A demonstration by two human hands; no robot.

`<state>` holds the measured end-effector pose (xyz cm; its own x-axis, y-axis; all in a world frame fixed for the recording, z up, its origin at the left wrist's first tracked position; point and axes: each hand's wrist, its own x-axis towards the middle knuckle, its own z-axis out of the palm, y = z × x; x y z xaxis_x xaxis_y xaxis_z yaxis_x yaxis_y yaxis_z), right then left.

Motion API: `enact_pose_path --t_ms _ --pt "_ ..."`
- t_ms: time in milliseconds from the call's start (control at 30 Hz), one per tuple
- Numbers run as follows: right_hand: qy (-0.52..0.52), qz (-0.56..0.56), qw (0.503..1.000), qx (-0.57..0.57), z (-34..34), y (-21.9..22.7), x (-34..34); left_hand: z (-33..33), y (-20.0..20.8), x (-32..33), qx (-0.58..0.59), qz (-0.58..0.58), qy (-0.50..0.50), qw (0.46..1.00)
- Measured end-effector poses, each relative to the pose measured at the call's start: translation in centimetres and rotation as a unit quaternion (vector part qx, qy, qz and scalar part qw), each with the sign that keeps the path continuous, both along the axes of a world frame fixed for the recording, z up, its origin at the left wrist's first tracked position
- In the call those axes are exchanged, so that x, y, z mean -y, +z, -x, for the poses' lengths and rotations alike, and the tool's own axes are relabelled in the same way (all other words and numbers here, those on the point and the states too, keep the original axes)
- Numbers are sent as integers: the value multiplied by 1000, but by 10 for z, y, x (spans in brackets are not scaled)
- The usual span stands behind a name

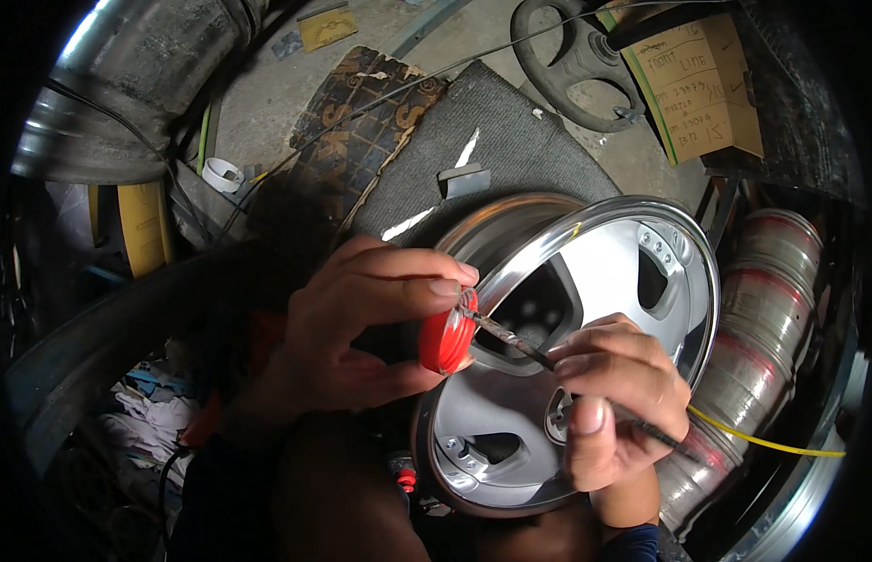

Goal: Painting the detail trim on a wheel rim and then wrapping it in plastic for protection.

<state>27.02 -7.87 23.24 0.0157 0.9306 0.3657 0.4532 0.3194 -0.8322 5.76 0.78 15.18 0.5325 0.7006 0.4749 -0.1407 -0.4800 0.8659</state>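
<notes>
Between the thumb and fingers of my left hand (pixel 361 314) is a small red cap (pixel 442 339), tilted with its open side toward the right. My right hand (pixel 623 398) grips a thin paintbrush (pixel 517 344) with a dark handle and a smeared metal neck. The brush tip reaches the upper rim of the cap; whether it touches the inside I cannot tell. Below both hands a silver alloy wheel (pixel 595 267) with a polished lip leans at a slant. My right hand hides part of its face.
A grey mat (pixel 511 140) and a torn dark printed sheet (pixel 361 108) lie beyond the wheel. Behind them are a dark spoked wheel-shaped part (pixel 576 66) and a handwritten cardboard piece (pixel 698 94). Wrapped cylinders (pixel 754 309) stand right, near a yellow cable (pixel 764 443). Far left is a large metal drum (pixel 126 94).
</notes>
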Motion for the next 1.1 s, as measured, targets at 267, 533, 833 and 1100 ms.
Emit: enact_pose_path --t_ms 267,533,833,1100 --pt "-99 125 951 -264 -3 -3 5 -1 2 -1 10 -5 -25 1000" --pt "-97 153 914 -362 -7 -9 1 -1 3 1 6 -21 -47 999" --pt "-95 149 918 -356 -6 -12 -1 -3 0 3 70 81 -53 993" --pt "-111 170 924 -324 -7 -11 1 -4 0 5 65 75 -26 995"
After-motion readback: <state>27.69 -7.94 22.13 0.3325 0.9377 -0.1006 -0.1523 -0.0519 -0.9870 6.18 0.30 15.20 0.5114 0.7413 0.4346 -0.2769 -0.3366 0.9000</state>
